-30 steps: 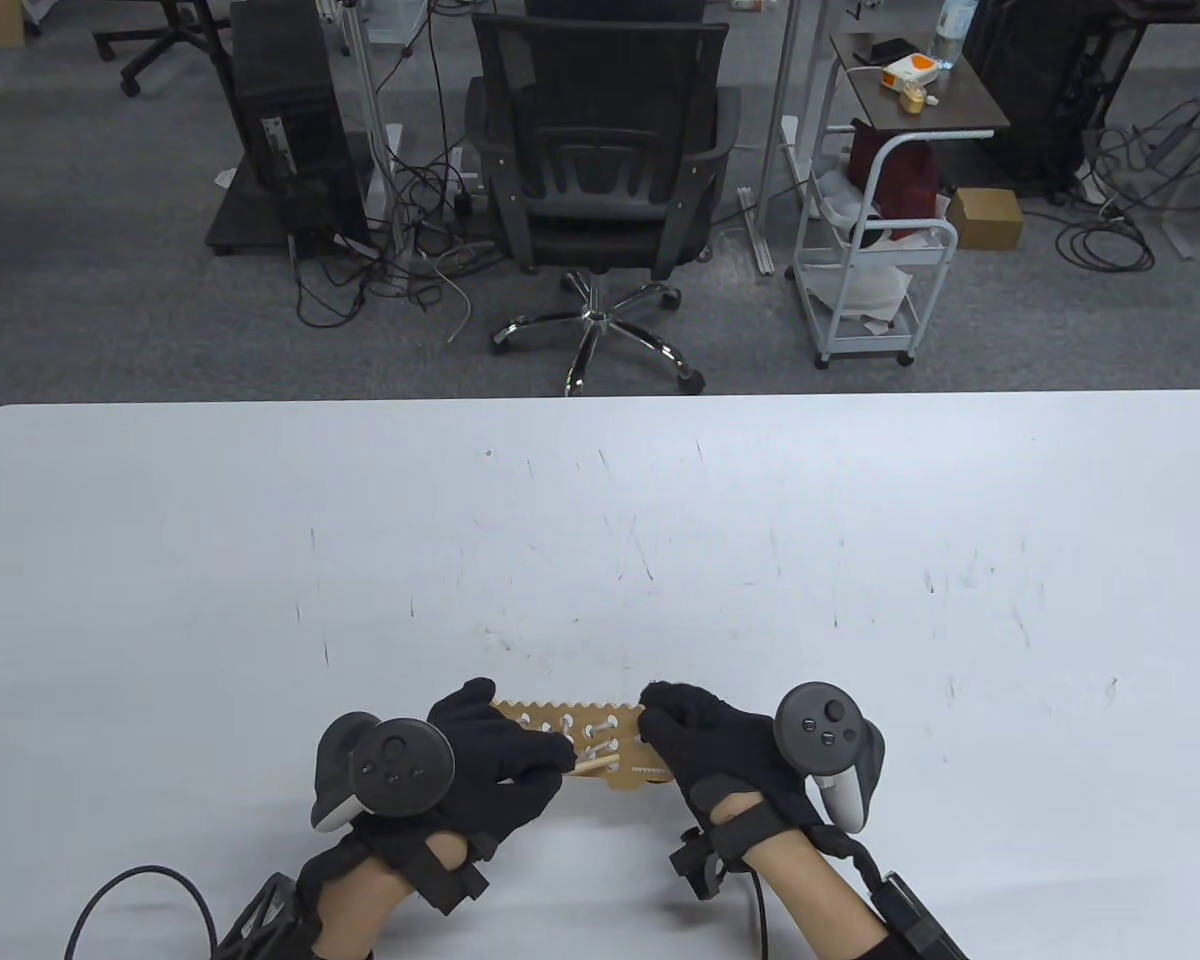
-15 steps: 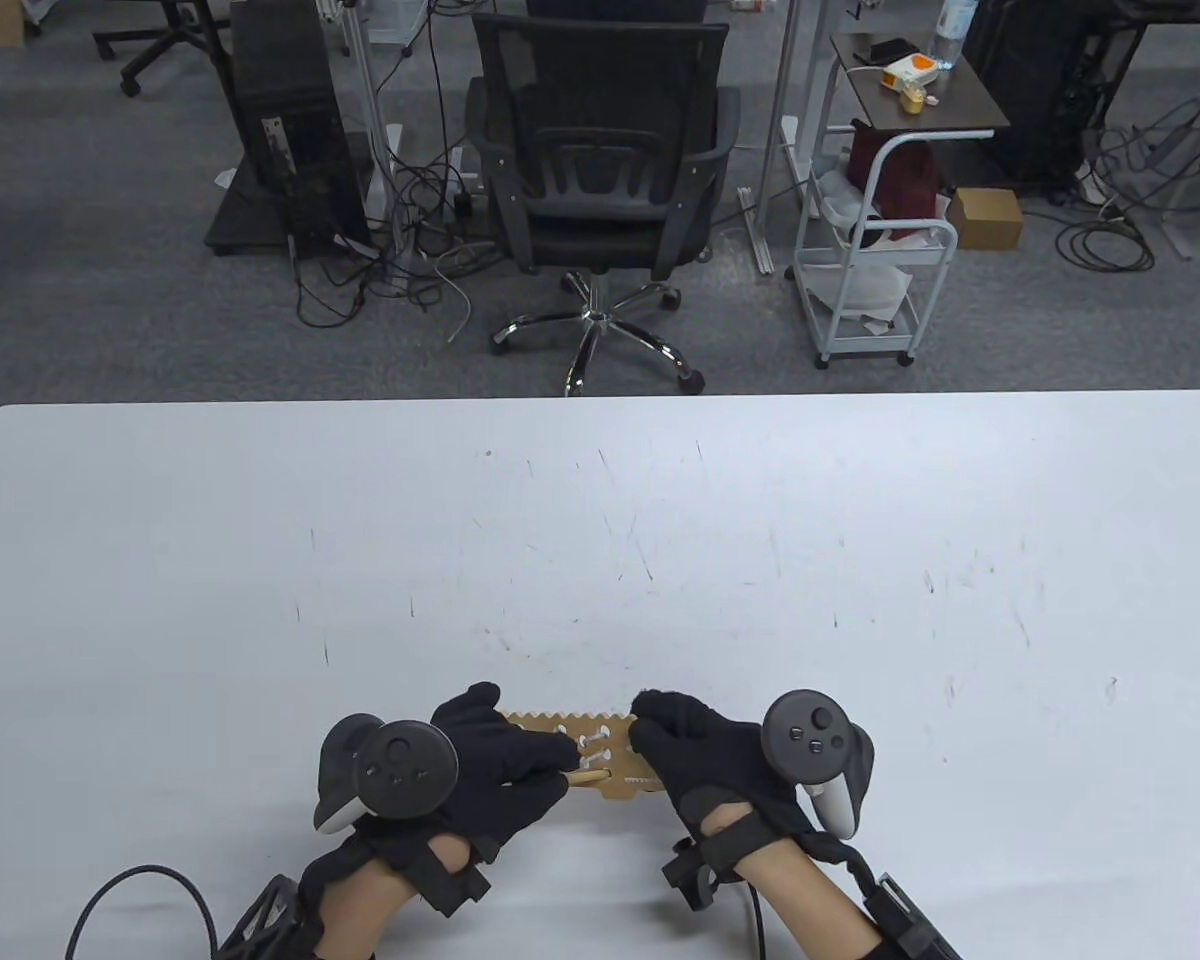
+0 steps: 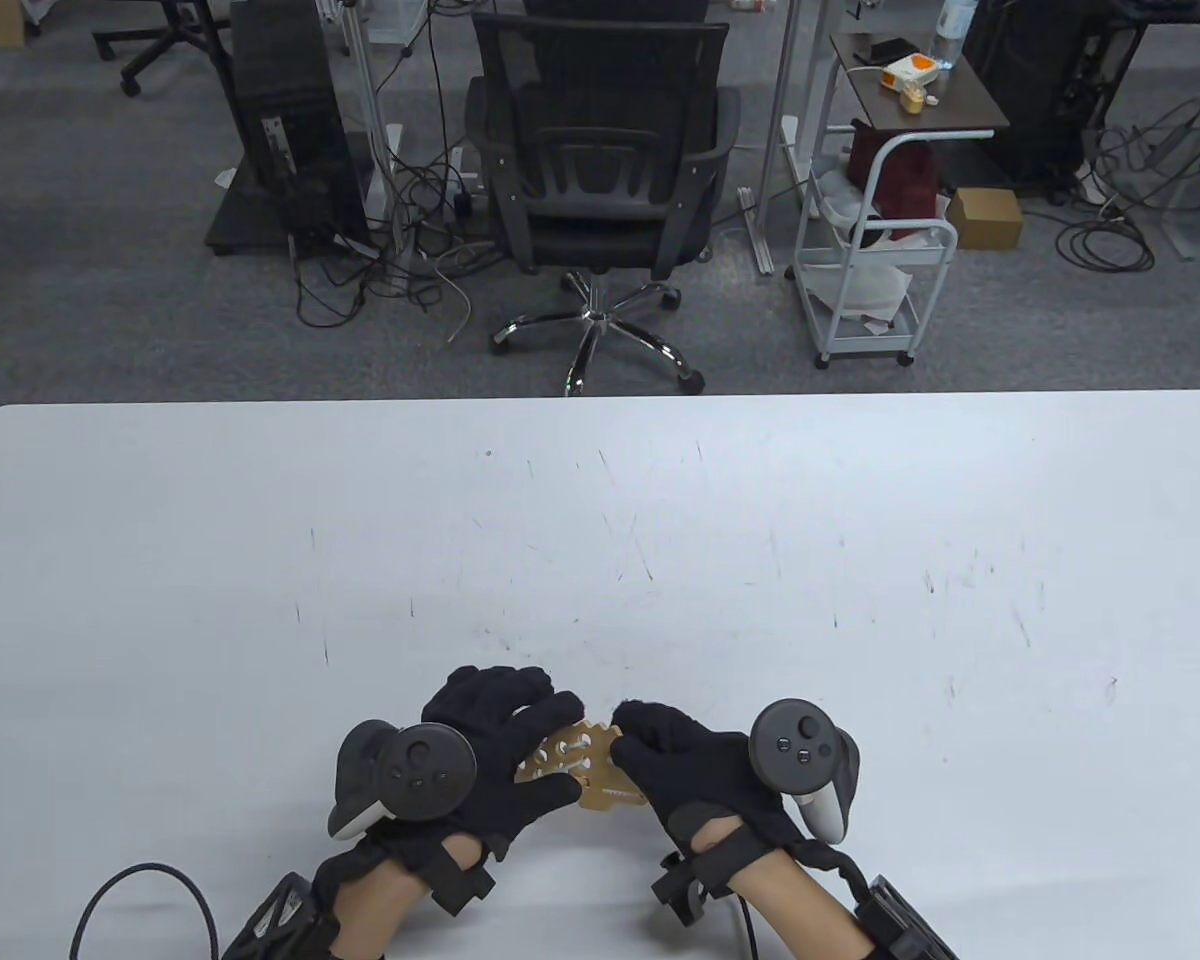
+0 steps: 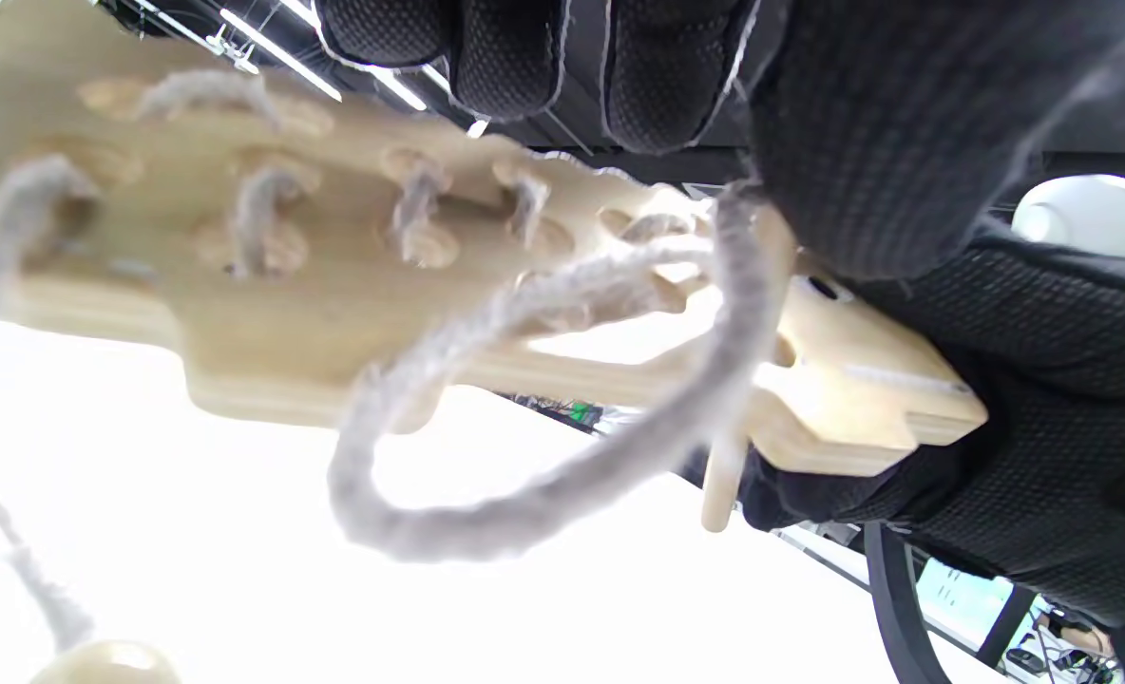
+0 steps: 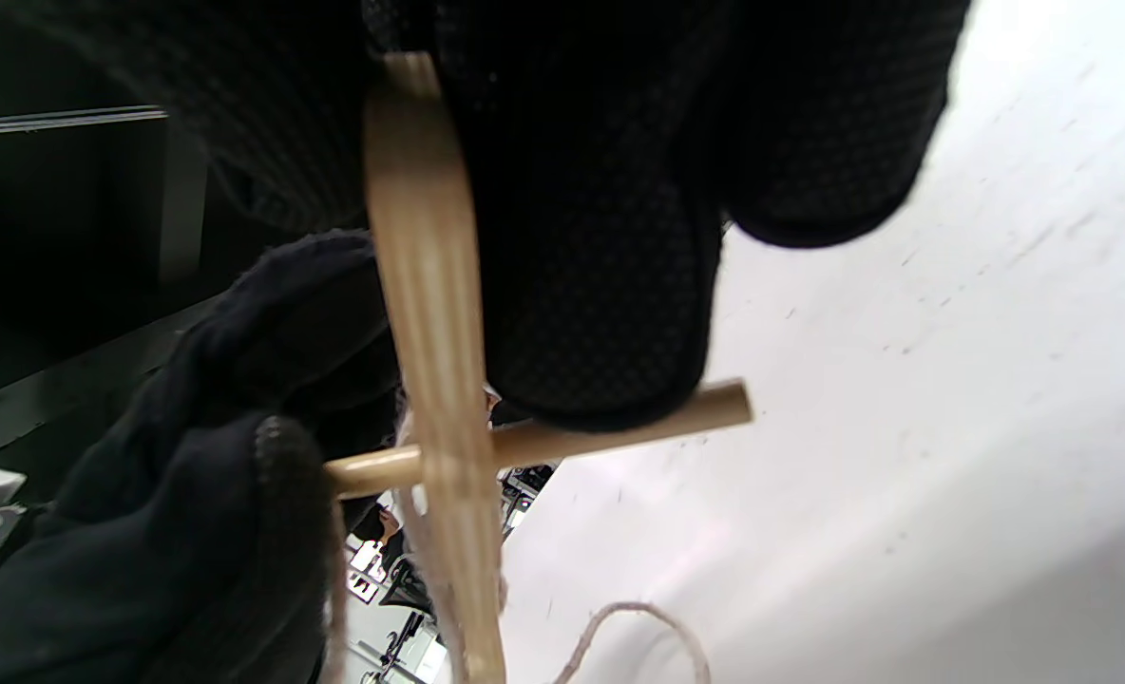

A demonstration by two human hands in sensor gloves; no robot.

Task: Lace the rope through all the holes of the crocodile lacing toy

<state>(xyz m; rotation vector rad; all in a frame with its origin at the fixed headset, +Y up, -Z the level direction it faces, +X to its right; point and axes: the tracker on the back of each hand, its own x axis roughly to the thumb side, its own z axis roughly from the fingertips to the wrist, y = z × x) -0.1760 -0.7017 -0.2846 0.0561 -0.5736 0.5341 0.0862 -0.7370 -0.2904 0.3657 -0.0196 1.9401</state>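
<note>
The table view is evenly and brightly lit from overhead, sharp throughout, with soft faint shadows under the gloves; its edges bow slightly. In the left wrist view the table (image 4: 192, 570) blows out to white glare and the near rope (image 4: 524, 494) is blurred; the right wrist view is dark above, its close glove out of focus.

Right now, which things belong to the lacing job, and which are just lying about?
Job:
crocodile board
rope
wooden needle, through a hole
left hand
right hand

Lying about:
office chair
white cart
</note>
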